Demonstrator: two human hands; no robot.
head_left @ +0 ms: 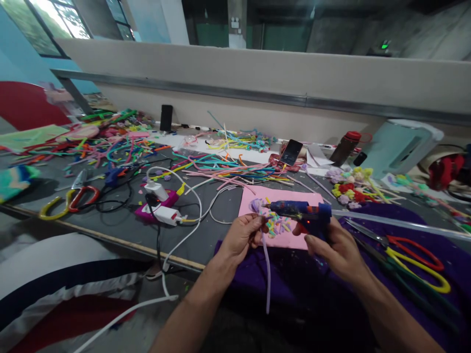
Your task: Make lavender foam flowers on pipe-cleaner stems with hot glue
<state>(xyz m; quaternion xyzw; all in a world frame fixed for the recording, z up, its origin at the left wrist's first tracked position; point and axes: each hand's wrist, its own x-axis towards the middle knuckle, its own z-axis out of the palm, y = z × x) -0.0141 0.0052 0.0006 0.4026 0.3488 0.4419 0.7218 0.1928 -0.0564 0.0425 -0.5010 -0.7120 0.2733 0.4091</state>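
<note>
Head view of a craft table (pixel 206 230), person seated at its near edge. Hidden or unclear: the glue gun's (pixel 300 212) handle was covered by the right hand (pixel 336 247), and its trigger could not be made out; only the blue barrel and nozzle showed, with a red glow on the body. The lower end of the lilac stem (pixel 267 274) ran down off the table edge against dark purple cloth (pixel 405 289). The small coloured bits (pixel 278 226) on the pink sheet (pixel 290 196) were too fine to identify. Both forearms were cut off by the lower frame.

Hands: the left hand (pixel 243 235) was raised, palm inward, its fingers (pixel 259 229) pinched closed on the stem just below a lilac flower head (pixel 256 204). The right hand was wrapped closed around the glue gun, held level with the nozzle pointing left, nearly touching the flower head. Both hands hovered above the pink sheet.

Surroundings: yellow-and-red scissors (pixel 415 257) lay on the cloth to the right; a white power plug (pixel 165 214) and cable lay to the left; coloured fuzzy wires (pixel 228 169) were strewn beyond.
</note>
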